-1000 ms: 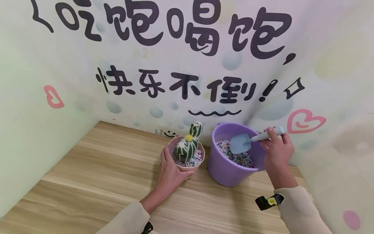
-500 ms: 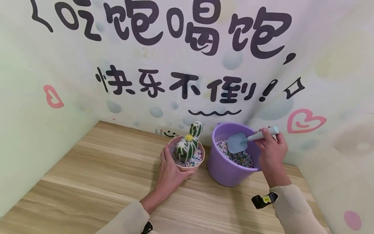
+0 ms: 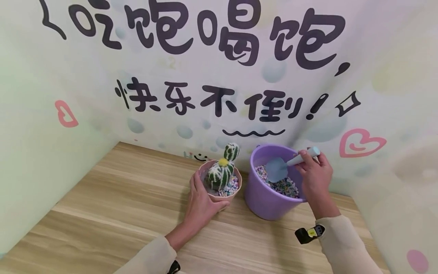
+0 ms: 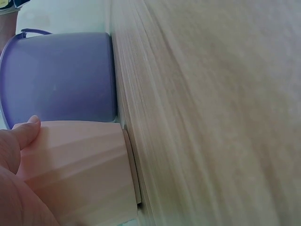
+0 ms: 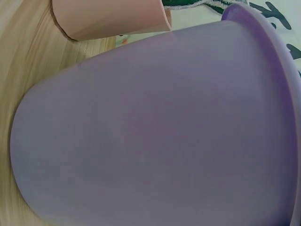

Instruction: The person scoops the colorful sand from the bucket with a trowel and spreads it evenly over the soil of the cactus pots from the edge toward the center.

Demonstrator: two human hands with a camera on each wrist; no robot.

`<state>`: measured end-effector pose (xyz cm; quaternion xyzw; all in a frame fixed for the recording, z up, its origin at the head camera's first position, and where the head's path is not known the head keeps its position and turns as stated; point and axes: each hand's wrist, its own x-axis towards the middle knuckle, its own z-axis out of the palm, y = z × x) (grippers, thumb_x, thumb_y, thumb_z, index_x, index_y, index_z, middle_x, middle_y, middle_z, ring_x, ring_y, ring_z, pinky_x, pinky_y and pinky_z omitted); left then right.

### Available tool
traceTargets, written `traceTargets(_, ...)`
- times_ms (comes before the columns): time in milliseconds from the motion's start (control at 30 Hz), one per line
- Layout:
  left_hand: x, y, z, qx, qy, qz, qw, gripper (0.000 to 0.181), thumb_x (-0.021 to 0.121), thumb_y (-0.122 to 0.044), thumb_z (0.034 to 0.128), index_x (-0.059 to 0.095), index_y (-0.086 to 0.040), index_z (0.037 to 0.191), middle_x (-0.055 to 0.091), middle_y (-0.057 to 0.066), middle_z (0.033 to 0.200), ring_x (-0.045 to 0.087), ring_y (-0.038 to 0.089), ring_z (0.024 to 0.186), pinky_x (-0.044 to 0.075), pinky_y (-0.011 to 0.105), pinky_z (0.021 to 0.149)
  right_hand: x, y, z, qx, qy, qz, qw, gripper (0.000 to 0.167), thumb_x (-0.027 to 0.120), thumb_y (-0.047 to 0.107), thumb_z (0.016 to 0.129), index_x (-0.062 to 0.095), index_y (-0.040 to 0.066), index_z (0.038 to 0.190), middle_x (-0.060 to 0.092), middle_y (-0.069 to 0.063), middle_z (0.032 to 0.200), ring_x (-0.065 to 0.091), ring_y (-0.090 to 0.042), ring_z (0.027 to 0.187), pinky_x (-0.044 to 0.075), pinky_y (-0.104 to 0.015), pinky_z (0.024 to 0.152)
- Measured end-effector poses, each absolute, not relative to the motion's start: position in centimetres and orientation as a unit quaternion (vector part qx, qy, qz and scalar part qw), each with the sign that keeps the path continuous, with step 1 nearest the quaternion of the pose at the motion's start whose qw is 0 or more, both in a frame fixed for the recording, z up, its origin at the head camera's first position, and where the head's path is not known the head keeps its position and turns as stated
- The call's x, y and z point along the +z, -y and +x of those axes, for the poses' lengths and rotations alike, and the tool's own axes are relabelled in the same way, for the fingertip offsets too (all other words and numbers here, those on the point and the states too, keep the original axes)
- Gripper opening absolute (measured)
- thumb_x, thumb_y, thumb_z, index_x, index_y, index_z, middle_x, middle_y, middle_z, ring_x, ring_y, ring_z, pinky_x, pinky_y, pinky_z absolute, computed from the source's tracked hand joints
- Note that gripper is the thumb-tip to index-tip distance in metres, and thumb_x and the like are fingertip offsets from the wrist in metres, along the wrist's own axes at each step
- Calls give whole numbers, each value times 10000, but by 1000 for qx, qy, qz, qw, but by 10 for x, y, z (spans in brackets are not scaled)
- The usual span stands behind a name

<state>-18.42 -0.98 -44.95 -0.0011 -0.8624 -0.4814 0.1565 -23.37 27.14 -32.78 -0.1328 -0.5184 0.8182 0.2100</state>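
Two containers stand side by side on the wood-grain desk (image 3: 113, 213) in my head feed: a pale pink faceted planter (image 3: 219, 198) and, to its right, a larger purple bucket (image 3: 268, 205). I see the planter upright, with a green knitted-looking cactus (image 3: 220, 178) rising from it, white fuzz down its ribs and a yellow flower (image 3: 223, 162) at the joint of its two lobes. Pastel pebbles (image 3: 230, 187) fill the planter's right part beside the cactus; toward the left the fill looks grey and smooth. The left hand (image 3: 202, 203) grasps the planter, fingers along its left side and thumb across the front; my left wrist feed shows that thumb lying against the wall. In the bucket, more multicoloured pebbles (image 3: 285, 188) lie well below the rim, with bare inner wall above them. The right hand (image 3: 317, 175) grips the light blue shovel (image 3: 276, 170) by its handle at the bucket's right side, blade slanting down within the mouth over the pebbles. I cannot tell whether the blade touches them. From the right wrist, I get mostly bucket wall, the planter just beyond.
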Motion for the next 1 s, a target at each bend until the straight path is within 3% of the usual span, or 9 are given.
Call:
traceTargets(167, -450, 9, -184, -478, 864, -2, 156, 1336, 951, -414, 532, 120, -89, 1526, 241, 193, 1507, 415, 400, 1291, 409, 503, 1039, -328, -274, -233, 819, 535, -116, 169, 279, 714, 58, 864, 588, 65, 1112, 715, -88, 980, 721, -208, 849, 572, -323, 745)
traceTargets(600, -452, 9, -185, -474, 864, -5, 168, 1336, 956, -403, 527, 129, -57, 1518, 250, 204, 1499, 423, 402, 1284, 417, 508, 1032, -328, -275, -231, 815, 562, -69, 124, 262, 701, 76, 875, 583, 91, 1109, 723, -57, 980, 722, -190, 879, 550, -323, 806)
traceTargets(833, -452, 7, -184, -480, 862, 1, 159, 1341, 959, -382, 532, 119, -44, 1521, 246, 209, 1505, 408, 405, 1311, 406, 513, 1044, -330, -277, -230, 808, 582, -15, 91, 181, 662, 66, 904, 586, 80, 1068, 716, -66, 962, 719, -166, 839, 567, -316, 803)
traceTargets(1000, -451, 8, -184, -480, 864, 1, 154, 1346, 956, -387, 539, 103, -61, 1527, 231, 198, 1514, 403, 395, 1308, 398, 507, 1052, -331, -277, -230, 791, 605, -14, 84, 241, 668, 95, 907, 556, 56, 1116, 708, -65, 984, 717, -171, 861, 561, -307, 820)
